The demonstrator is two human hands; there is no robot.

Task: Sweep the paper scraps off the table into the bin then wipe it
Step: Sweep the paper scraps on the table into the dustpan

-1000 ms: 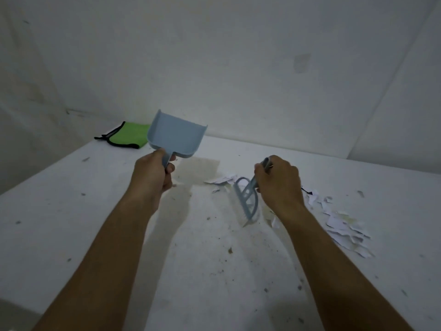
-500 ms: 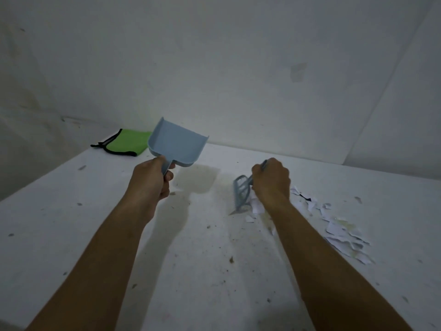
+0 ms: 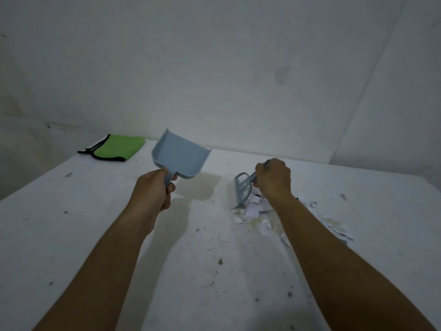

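While your left hand [image 3: 155, 191] grips one dustpan [image 3: 180, 158] aloft, your right hand [image 3: 273, 179] clenches one brush [image 3: 242, 192] beside scattered paper scraps [image 3: 256, 211]; one green cloth [image 3: 118, 149] lies behind.

Left hand [image 3: 154, 191] grips the handle of a blue dustpan [image 3: 179, 158], pan raised beyond the fingers. Right hand [image 3: 274, 179] grips a small blue brush [image 3: 242, 191], bristles down on the table [image 3: 71, 235], paper scraps [image 3: 256, 209] just below its fingers. A green cloth [image 3: 119, 149] lies well beyond the left fingers.
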